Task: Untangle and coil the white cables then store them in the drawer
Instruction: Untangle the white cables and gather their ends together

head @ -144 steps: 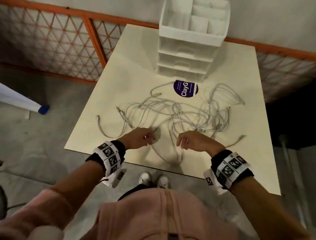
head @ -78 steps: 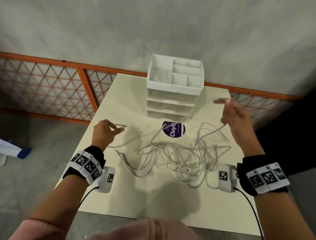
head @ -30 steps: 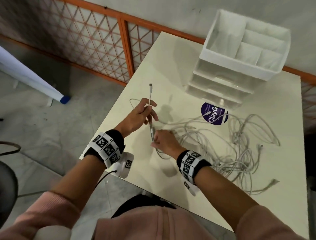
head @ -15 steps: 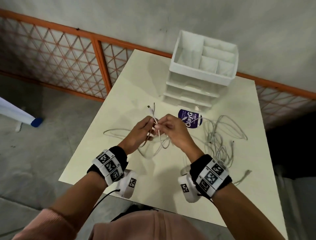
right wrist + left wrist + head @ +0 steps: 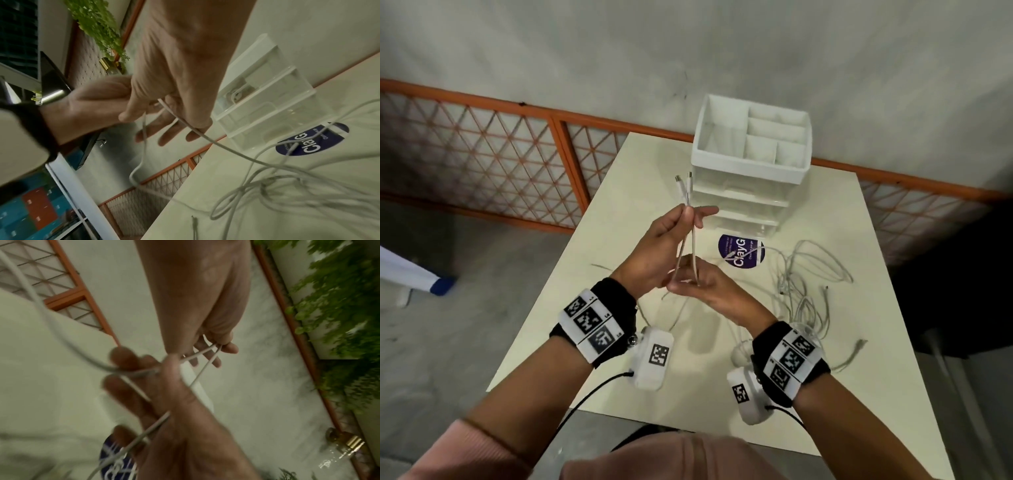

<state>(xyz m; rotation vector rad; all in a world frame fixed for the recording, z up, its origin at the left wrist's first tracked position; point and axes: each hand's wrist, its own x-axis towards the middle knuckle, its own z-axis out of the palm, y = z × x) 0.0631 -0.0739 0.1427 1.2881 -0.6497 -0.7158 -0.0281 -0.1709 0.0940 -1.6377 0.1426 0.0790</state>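
One white cable [image 5: 693, 240] is folded double, and its two connector ends [image 5: 683, 181] stick up side by side. My left hand [image 5: 689, 215] pinches both strands just below the connectors, above the table's middle. My right hand [image 5: 691, 280] grips the same two strands a little lower. In the left wrist view my left hand's fingers [image 5: 226, 348] pinch the cable [image 5: 202, 369]. In the right wrist view the cable [image 5: 205, 136] runs under my right hand's fingers [image 5: 197, 128]. The other white cables [image 5: 808, 287] lie tangled on the table to the right. The white drawer unit [image 5: 748, 192] stands at the back.
The cream table [image 5: 616, 205] has a round purple sticker [image 5: 736, 260] in front of the drawer unit. An open divided tray [image 5: 751, 140] tops the unit. An orange lattice railing [image 5: 482, 164] and a grey wall run behind. The table's left and near edges drop to the floor.
Both hands have risen from the table with the doubled cable. My left hand now holds the ends higher, and my right hand has slid down the two strands.
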